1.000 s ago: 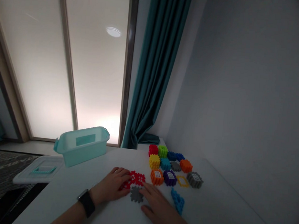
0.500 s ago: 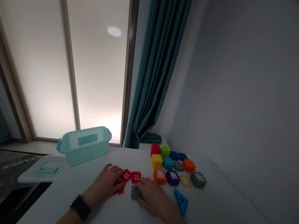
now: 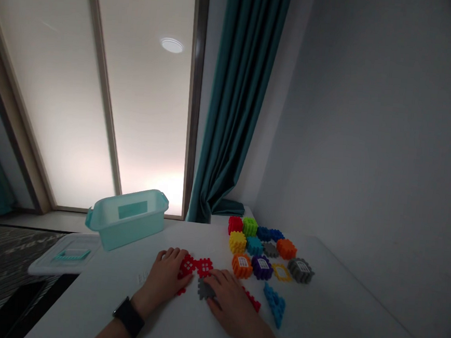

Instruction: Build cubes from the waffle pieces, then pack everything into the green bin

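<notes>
On your table, 2 tiles lie side by side — your left hand against the left tile, your right hand over part of a nearer tile. Further right sit the stacks, with the triangle before them. Back left stands the bin, its lid further left; behind the table hangs the curtain.

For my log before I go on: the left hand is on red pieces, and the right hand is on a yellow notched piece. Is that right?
Not quite: the head view shows that the notched piece partly under the right hand is gray, not yellow. The left hand is on red pieces, as you said.
</notes>
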{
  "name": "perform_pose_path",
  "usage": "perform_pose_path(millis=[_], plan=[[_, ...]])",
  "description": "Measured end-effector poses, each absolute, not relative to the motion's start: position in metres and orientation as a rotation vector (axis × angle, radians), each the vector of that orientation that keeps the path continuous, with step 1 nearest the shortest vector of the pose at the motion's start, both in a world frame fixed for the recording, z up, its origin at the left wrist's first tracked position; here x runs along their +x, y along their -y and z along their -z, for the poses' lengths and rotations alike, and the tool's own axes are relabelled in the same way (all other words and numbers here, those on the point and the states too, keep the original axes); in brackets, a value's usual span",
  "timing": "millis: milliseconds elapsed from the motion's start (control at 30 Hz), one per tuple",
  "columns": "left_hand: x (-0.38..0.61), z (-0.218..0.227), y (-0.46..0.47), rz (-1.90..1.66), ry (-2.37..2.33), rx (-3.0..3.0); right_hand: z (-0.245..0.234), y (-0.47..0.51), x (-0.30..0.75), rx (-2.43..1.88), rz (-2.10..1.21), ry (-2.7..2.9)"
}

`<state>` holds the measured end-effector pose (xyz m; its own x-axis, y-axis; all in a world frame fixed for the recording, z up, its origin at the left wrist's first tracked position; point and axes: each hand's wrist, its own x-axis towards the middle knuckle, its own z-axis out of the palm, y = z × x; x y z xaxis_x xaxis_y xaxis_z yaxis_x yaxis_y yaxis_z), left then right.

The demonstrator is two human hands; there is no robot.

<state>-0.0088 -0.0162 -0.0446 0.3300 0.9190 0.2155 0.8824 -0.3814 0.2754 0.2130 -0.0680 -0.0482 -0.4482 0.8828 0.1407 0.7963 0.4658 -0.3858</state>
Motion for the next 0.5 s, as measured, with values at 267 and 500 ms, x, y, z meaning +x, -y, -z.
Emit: perform_pose_path(millis=[267, 500], plan=[[0.0035, 0.0456, 0.0112, -0.440, -1.803, 2.385, 0.0519, 0.0679, 0.2139, -1.392, -0.354, 2.369], [-0.0059, 0.0459, 0.0094, -0.571, -1.739, 2.413, 0.0523, 0.0678, 0.2144, -1.393, -0.382, 2.354]])
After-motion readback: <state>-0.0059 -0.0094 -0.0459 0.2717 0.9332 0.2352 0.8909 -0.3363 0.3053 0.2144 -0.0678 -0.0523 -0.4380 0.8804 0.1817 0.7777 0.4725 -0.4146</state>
